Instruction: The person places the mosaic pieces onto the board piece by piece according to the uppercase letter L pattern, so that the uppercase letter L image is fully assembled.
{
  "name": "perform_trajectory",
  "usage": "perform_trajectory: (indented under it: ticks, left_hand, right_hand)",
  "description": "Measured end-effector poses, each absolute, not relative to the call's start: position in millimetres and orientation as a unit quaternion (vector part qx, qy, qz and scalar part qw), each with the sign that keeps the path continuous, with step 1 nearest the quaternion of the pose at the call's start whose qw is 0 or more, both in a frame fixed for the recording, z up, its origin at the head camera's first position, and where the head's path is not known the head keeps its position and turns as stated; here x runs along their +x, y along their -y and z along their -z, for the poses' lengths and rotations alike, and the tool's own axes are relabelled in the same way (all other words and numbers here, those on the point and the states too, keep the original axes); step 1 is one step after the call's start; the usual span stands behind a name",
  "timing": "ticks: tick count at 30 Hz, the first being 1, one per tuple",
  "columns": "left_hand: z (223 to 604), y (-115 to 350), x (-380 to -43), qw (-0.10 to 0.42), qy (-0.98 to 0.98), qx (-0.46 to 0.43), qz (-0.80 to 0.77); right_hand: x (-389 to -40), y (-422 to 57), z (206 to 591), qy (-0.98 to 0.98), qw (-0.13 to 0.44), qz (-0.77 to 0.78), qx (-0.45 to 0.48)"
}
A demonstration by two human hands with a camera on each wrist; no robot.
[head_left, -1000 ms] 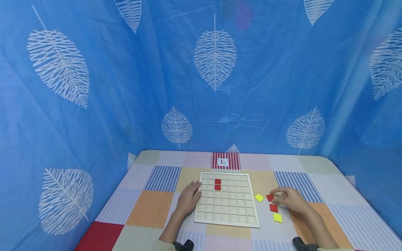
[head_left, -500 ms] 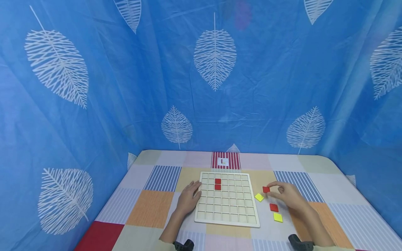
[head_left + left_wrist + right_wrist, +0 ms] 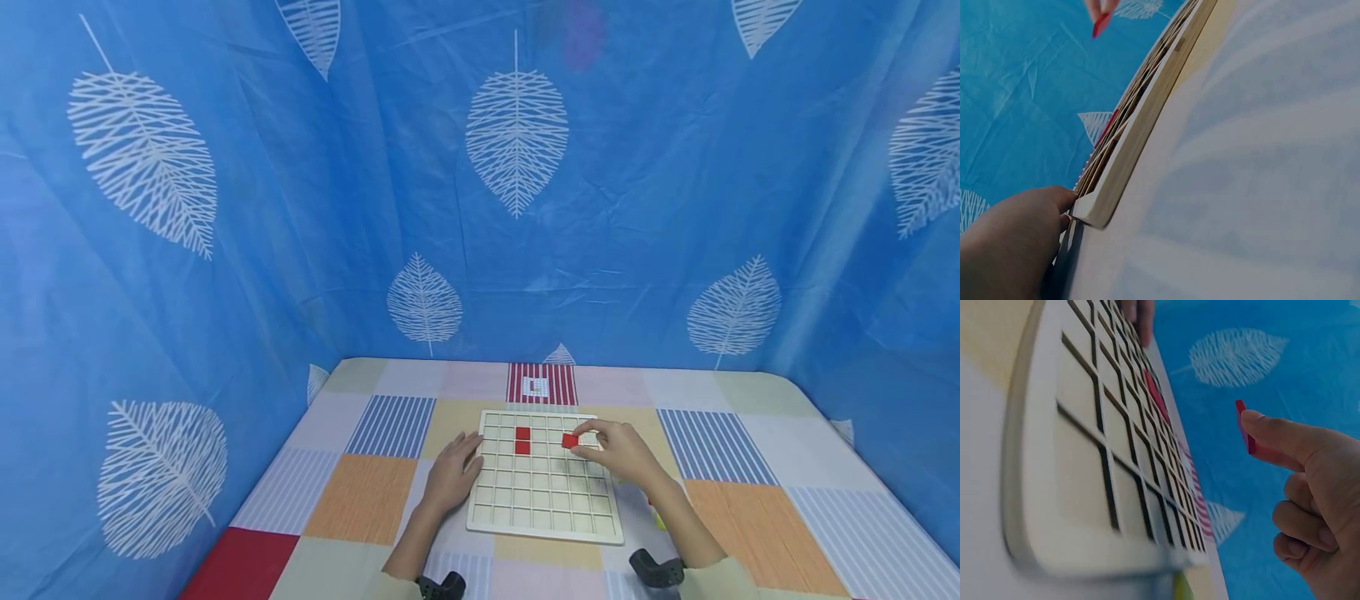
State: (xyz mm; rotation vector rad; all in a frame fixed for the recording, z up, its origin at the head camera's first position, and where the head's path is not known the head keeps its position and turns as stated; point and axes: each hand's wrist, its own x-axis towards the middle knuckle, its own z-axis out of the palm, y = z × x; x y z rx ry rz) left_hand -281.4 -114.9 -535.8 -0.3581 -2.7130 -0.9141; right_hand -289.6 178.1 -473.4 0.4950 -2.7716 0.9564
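Observation:
My right hand [image 3: 618, 450] pinches a red square tile [image 3: 570, 440] between thumb and fingertips, above the right part of a cream grid board [image 3: 544, 533]. The right wrist view shows this tile [image 3: 1245, 428] tilted on edge and raised off the grid, with the other fingers curled below. Two red tiles sit in the board's upper left part, one cell behind the other, the nearer red tile [image 3: 522, 447] touching the farther. My left hand [image 3: 452, 473] rests along the board's left edge, fingers loosely extended; in the left wrist view the left hand [image 3: 1022, 225] touches the board's corner.
Right of the board, a yellow tile [image 3: 660, 522] lies mostly hidden behind my right forearm, with slivers of other tiles. A small card with a printed grid [image 3: 536, 387] lies at the table's far side. A patchwork cloth [image 3: 360, 492] covers the table; blue curtains [image 3: 600, 292] surround it.
My right hand has lifted the red tile off the cloth and carried it left over the board. Its forearm now covers much of the remaining tiles. My left hand stays in place.

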Motion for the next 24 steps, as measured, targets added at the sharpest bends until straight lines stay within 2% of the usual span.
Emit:
perform_trajectory:
  ticks: [11,24]
  left_hand:
    - [527.6,116.5,-281.5,0.123,0.932,-0.121,0.319]
    - [523.5,118.6,-283.7,0.121,0.931,-0.130,0.320]
  right_hand:
    - [-295.9,-128.1,487.6,0.922,0.074,-0.316,0.209]
    - [-298.0,-110.9,493.8,0.930,0.050,-0.286,0.225]
